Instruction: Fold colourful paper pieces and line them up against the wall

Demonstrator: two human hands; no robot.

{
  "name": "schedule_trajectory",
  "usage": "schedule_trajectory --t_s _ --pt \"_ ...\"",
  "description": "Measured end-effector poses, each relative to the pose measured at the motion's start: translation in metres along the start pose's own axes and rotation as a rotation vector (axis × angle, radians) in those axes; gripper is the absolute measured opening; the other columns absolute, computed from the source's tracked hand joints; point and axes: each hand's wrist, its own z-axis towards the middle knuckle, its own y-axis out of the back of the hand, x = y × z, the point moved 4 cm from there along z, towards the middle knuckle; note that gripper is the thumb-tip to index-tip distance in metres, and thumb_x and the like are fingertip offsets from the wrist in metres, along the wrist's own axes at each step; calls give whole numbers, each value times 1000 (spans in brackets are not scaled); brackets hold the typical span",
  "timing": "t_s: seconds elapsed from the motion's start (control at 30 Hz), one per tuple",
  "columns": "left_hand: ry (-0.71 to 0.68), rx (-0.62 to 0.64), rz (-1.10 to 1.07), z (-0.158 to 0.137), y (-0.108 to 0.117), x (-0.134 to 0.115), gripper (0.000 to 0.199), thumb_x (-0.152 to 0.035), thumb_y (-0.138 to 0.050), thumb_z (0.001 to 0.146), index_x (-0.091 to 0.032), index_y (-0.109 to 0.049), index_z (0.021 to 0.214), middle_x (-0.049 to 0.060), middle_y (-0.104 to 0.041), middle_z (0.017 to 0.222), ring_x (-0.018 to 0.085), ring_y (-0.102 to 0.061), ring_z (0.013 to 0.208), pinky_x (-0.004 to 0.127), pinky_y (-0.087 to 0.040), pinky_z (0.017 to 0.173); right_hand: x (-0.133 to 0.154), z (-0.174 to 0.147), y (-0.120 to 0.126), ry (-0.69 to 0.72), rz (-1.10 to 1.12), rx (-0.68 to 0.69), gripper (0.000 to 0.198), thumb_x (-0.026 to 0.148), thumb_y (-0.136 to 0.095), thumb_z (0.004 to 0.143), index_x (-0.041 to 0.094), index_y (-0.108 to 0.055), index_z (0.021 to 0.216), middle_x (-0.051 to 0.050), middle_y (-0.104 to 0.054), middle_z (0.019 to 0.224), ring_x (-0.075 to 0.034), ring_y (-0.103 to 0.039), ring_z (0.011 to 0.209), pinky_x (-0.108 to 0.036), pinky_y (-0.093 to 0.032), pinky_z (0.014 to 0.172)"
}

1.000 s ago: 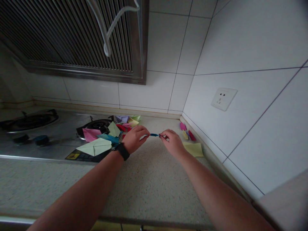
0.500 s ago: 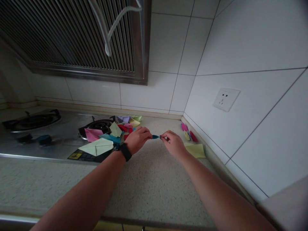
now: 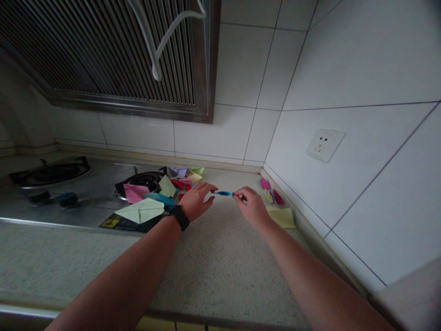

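Observation:
A small, narrow blue folded paper piece [image 3: 224,193] stretches between my hands above the counter. Its right end is pinched between the thumb and fingers of my right hand [image 3: 251,204]. My left hand [image 3: 197,200], with a black watch [image 3: 180,218] on its wrist, has its thumb spread away from its fingers. The left fingertips are right by the paper's other end; whether they touch it I cannot tell. Beside my left wrist lie a pale green folded paper [image 3: 140,210] and a blue one [image 3: 160,198]. A flat yellow sheet [image 3: 282,217] is partly behind my right forearm.
Several colored folded papers, including a pink one [image 3: 135,193], lie over the right side of the gas stove [image 3: 96,184]. Small folded papers [image 3: 277,196] sit along the right wall, below a socket [image 3: 325,145]. A range hood [image 3: 131,108] hangs above.
My left thumb and fingers have come apart from their pinch on the blue paper, showing more of it. The right hand keeps its pinch. The view has shifted slightly.

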Motion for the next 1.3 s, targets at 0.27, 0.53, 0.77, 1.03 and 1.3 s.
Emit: schedule_trajectory --t_s 0.27,0.53,0.77,1.03,1.3 --pt "173 -1 -111 -1 -10 16 17 -20 -55 88 -19 -65 101 3 -66 85 15 -59 75 26 -46 68 -10 -3 -6 -119 50 57 17 25 -59 85 23 -58 102 -1 -66 87 -14 -56 63 -26 -44 61" --pt "281 -3 -291 -3 -19 21 22 -25 -49 90 -19 -60 109 1 -63 80 13 -56 69 24 -42 62 -8 -3 -4 -67 -17 76 9 19 -60 80 22 -60 89 -1 -64 83 -14 -56 67 -25 -43 64" --pt "304 -25 -318 -3 -19 23 19 -32 -55 87 -18 -62 98 2 -63 80 14 -58 73 25 -44 65 -10 -3 -1 -99 -57 75 5 22 -59 83 21 -63 87 -1 -63 75 -14 -56 65 -25 -43 63" --pt "333 -31 -335 -4 -24 32 16 -29 -51 88 -19 -62 91 2 -66 81 15 -60 74 25 -45 67 -7 -6 -9 -71 -111 148 5 18 -62 82 22 -63 85 -1 -63 79 -16 -56 75 -27 -44 71" --pt "416 -40 -426 -6 -32 42 22 -36 -49 88 -18 -59 93 2 -61 78 14 -56 66 23 -43 57 18 -6 -1 40 -176 201 17 12 -56 88 22 -60 101 -4 -63 97 -18 -55 94 -30 -43 84"
